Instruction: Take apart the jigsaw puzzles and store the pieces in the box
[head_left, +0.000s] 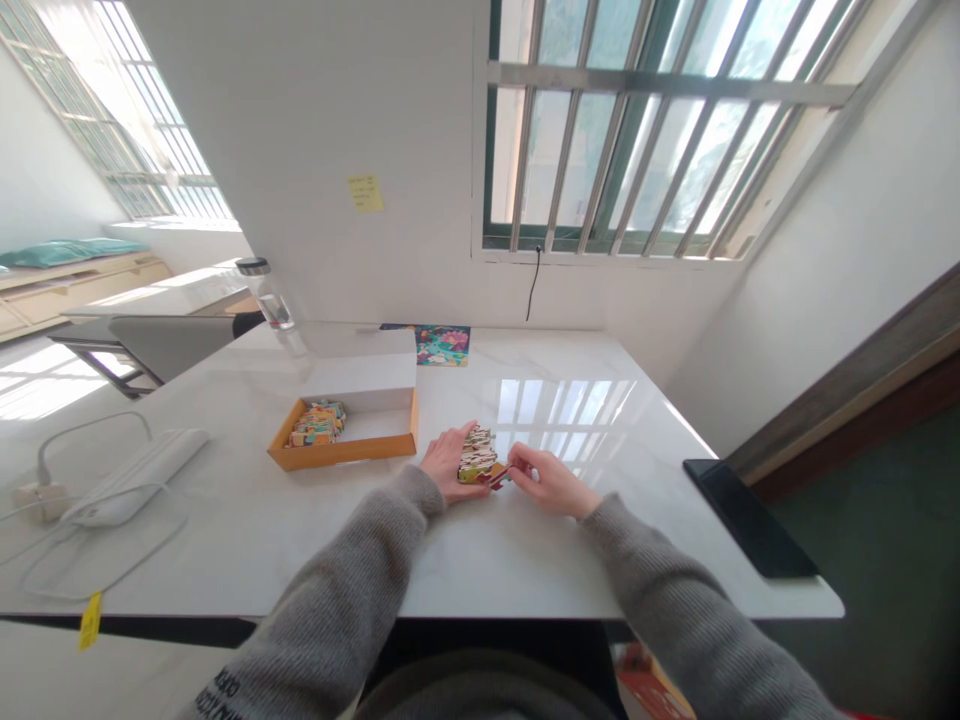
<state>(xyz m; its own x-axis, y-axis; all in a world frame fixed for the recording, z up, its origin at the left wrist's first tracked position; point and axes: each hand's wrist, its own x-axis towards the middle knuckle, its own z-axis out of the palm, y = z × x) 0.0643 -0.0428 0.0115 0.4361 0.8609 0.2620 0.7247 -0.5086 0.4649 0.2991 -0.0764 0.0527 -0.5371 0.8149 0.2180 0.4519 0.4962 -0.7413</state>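
My left hand [448,465] is wrapped round the left side of a stack of jigsaw puzzle pieces [477,450] on the white table. Its thumb lies along the near edge of the stack. At the stack's near right corner, my right hand [544,478] pinches a reddish puzzle piece [499,477] between thumb and fingers. Left of my hands stands an orange box [382,446] with its white lid flap folded back. More puzzle pieces [318,424] stand packed in the left part of the box; its right part shows bare white bottom.
A colourful picture sheet [444,345] lies behind the box by the wall. A glass bottle [266,293] stands at the back left. On the left lie a white power strip [142,478] and cables. A black tablet-like slab [750,520] rests along the right edge.
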